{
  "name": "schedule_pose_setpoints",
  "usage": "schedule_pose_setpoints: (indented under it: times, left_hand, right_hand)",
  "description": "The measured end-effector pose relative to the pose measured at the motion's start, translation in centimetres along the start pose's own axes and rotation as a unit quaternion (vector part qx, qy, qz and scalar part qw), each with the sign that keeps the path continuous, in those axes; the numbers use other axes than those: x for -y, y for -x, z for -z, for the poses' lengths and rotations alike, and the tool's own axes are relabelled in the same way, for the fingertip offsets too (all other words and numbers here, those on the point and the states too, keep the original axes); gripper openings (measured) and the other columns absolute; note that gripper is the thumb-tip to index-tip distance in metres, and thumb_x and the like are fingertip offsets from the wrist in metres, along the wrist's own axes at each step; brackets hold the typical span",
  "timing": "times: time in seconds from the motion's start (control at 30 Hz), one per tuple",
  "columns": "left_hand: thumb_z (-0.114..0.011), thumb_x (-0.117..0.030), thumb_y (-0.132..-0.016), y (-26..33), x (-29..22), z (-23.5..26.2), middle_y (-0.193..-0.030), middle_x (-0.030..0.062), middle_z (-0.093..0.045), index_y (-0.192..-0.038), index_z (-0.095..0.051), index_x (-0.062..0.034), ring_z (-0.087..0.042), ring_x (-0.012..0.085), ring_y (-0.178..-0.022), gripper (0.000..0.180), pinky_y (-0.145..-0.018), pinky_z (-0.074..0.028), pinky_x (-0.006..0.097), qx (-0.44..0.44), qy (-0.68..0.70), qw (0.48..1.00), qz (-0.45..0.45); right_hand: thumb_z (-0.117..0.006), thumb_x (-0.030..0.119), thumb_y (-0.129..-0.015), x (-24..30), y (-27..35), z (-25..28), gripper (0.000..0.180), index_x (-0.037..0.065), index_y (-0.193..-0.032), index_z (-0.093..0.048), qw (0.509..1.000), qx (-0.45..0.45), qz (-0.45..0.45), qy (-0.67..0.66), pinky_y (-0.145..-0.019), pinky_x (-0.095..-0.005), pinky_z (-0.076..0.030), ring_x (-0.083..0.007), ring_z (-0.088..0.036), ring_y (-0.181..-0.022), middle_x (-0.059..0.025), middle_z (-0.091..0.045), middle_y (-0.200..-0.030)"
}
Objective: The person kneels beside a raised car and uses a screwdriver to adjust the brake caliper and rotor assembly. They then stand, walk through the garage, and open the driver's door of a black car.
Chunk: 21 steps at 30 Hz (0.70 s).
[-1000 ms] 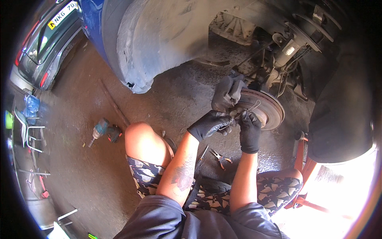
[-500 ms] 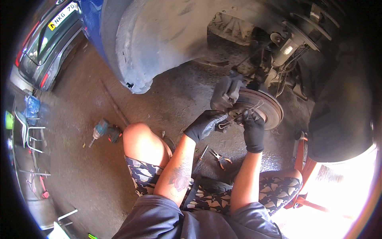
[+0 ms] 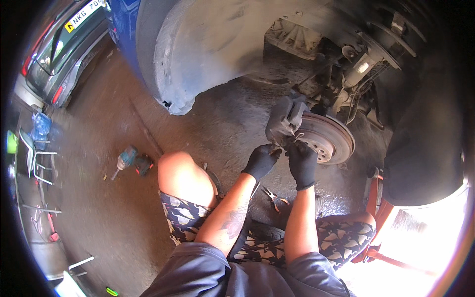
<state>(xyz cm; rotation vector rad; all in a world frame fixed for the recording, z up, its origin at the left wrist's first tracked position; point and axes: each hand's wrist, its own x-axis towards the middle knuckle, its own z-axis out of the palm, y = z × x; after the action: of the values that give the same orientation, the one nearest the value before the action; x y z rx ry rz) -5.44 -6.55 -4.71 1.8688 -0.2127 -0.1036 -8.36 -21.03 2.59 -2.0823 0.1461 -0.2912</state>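
Here, right at the brake caliper's [image 3: 286,118] near side, the right hand [image 3: 302,164] pinches a wire clip [image 3: 299,136]; the left hand's [image 3: 261,161] grip, can't tell! Probably light, springy, slippery with gloves: best held by its straight stretch.

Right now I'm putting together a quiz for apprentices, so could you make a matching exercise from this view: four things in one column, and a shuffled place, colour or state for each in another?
1. Wire clip
2. Brake disc
3. Pliers
4. Power tool

A. Orange-handled, on the floor between the forearms
B. Teal and dark, on the floor to the person's left
C. Thin and bent, at the right hand's fingertips
D. Round, with a ring of holes

Pairs: 1-C, 2-D, 3-A, 4-B
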Motion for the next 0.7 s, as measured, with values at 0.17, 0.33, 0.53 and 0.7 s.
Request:
schedule_pose_setpoints:
  times: [0.17, 0.33, 0.53, 0.7]
  left_hand:
    - [-0.067, -0.026, -0.086, 0.0, 0.6, -0.4, -0.096, 0.0237, -0.069, -0.102, -0.069, -0.0013, -0.067, 0.0385, -0.091, 0.029, -0.078, -0.054, 0.042, -0.046, -0.096, 0.994, -0.015]
    - [-0.067, -0.026, -0.085, 0.2, 1.1, -0.3, -0.094, 0.0233, -0.069, -0.099, -0.07, -0.0025, -0.067, 0.039, -0.09, 0.027, -0.077, -0.053, 0.044, -0.025, -0.063, 0.998, 0.013]
    - [-0.068, -0.027, -0.084, -0.3, 0.2, 0.3, -0.089, 0.0218, -0.069, -0.092, -0.07, -0.0032, -0.068, 0.038, -0.087, 0.025, -0.075, -0.053, 0.044, -0.073, -0.094, 0.992, 0.03]
    - [-0.069, -0.021, -0.086, -1.0, 0.1, 0.7, -0.081, 0.0189, -0.07, -0.092, -0.072, -0.0016, -0.071, 0.0296, -0.076, 0.021, -0.068, -0.053, 0.038, 0.009, -0.117, 0.992, -0.049]
  right_hand:
    - [-0.065, 0.013, -0.086, -1.9, -0.1, -1.3, 0.011, 0.003, -0.086, -0.069, 0.987, 0.027, 0.138, 0.08, -0.059, -0.0423, -0.049, -0.0382, -0.064, -0.069, -0.0187, -0.065, -0.075]
    - [-0.063, 0.007, -0.085, -1.8, -0.2, -1.2, 0.008, 0.002, -0.091, -0.067, 0.981, 0.073, 0.153, 0.091, -0.064, -0.0449, -0.049, -0.041, -0.062, -0.077, -0.0208, -0.064, -0.084]
    - [-0.062, 0.003, -0.083, -1.3, 0.0, -0.6, 0.014, 0.001, -0.096, -0.065, 0.98, 0.107, 0.145, 0.081, -0.068, -0.0444, -0.049, -0.0423, -0.062, -0.082, -0.0225, -0.064, -0.088]
    - [-0.061, 0.006, -0.087, -1.5, -0.1, -1.5, 0.013, 0.0, -0.097, -0.065, 0.991, 0.047, 0.107, 0.064, -0.069, -0.0444, -0.05, -0.0425, -0.063, -0.083, -0.0228, -0.065, -0.09]
